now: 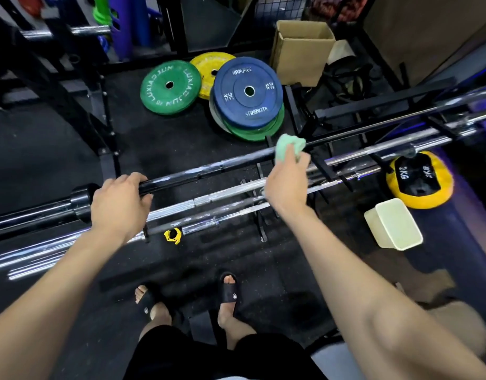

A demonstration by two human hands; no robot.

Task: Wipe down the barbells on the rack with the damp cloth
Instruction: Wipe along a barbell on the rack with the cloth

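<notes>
Now: cloth on the black bar, left hand steadying it

Lengthwise, the black barbell (pixel 209 167) runs from the lower left of the view up to the far right, lying across the low black rack (pixel 329 160) with its collar and sleeve at the left end. Just beside it, on the near side, at least three chrome barbells (pixel 198 202) lie along the same axis; the glare makes an exact count hard.

The left hand (pixel 118 204) is curled round the black barbell's shaft just beside the collar, fingers over the top and thumb below. The right hand (pixel 287 185) pinches a bunched green cloth (pixel 290 148) between fingers and thumb, and the cloth is pressed against the black barbell near the middle of its length, where the shaft crosses the rack.

On the floor beyond the bars lie a single green plate (pixel 170 86), a yellow plate (pixel 206 67) and a stack topped by a blue plate (pixel 248 91). One cardboard box (pixel 299 50) stands behind them. To the right sit one yellow and black ball (pixel 420 179) and one pale tub (pixel 392 223). A yellow clip (pixel 172 235) lies under the chrome barbells.
</notes>
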